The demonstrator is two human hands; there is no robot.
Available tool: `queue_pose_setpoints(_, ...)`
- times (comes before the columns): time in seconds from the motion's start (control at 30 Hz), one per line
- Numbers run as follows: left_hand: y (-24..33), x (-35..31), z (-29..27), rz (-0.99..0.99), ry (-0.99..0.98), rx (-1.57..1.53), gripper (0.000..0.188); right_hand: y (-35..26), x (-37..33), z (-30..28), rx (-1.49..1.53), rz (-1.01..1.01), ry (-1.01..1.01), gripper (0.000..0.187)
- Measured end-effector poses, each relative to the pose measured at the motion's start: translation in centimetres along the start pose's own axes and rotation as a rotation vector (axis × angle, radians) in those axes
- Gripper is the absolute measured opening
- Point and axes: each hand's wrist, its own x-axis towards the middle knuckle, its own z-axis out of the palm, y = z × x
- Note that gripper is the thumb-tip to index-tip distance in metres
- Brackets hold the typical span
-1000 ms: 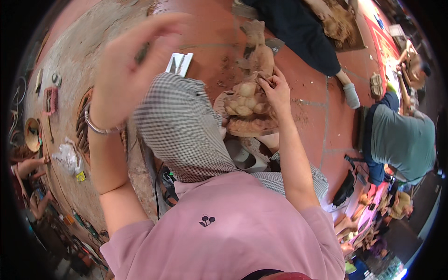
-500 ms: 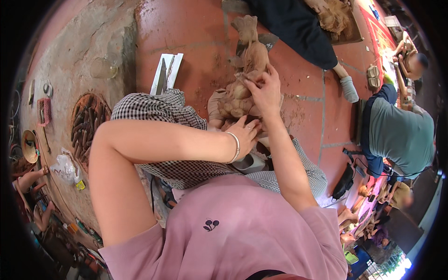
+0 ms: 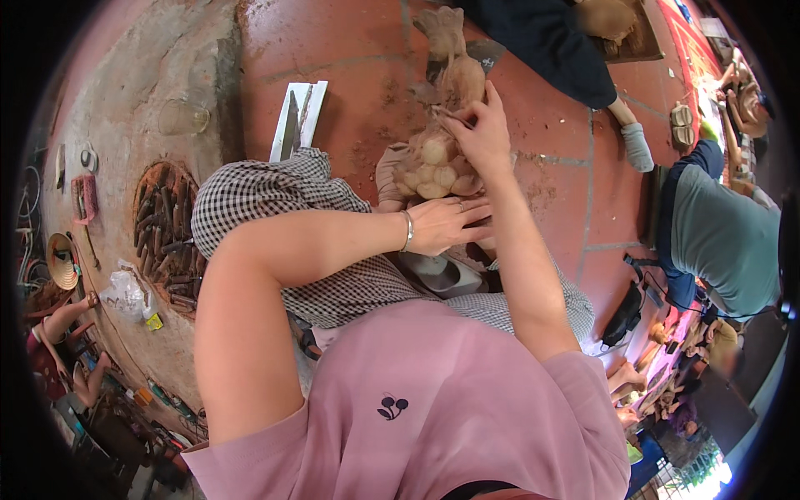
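Observation:
A pale brown carving (image 3: 437, 162), apparently wood, with a cluster of rounded lobes, lies on the floor between my knees. My left hand (image 3: 450, 225) rests across its near end, fingers stretched out; a bracelet circles the wrist. Over the far side of the lobes, my right hand (image 3: 479, 133) is closed, thumb and fingers pinching a small brown piece that I cannot make out. Beyond it stretches a narrower carved part (image 3: 461, 79), its far tip flared. Whether this is one piece with the lobes I cannot tell.
Left of the carving lies a white tray (image 3: 310, 117) with a dark blade-like piece. Dark-handled tools fill a round hollow (image 3: 162, 221) on the grey ledge. Another person's dark-clothed leg (image 3: 550, 54) stretches at the top; a person in a grey-green shirt (image 3: 723, 221) sits at right.
My left hand has shifted nearer to me and flattened, baring more of the lobes. My right hand has moved slightly up and stays pinched. The view has shifted a little.

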Motion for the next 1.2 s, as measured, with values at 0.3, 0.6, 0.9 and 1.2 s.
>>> queue_pose_setpoints(0.3, -1.2, 0.4, 0.6, 0.127, -0.041, 0.064, 0.07, 0.4, 0.8, -0.5, -0.029, -0.002, -0.085, 0.023)
queue_pose_setpoints(0.6, -1.6, -0.1, 0.9, 0.149, -0.035, 0.053, 0.064, -1.5, 0.2, 0.2, -0.149, -0.065, 0.031, 0.023)
queue_pose_setpoints(0.9, -1.7, -0.1, 1.3, 0.17, 0.034, 0.049, 0.06, -2.8, -0.6, -0.3, -0.186, -0.025, 0.053, 0.021)
queue_pose_setpoints(1.2, -1.7, 0.0, 1.2, 0.2, 0.127, 0.057, 0.057, -2.7, -1.2, 0.1, -0.16, -0.066, 0.085, 0.024)
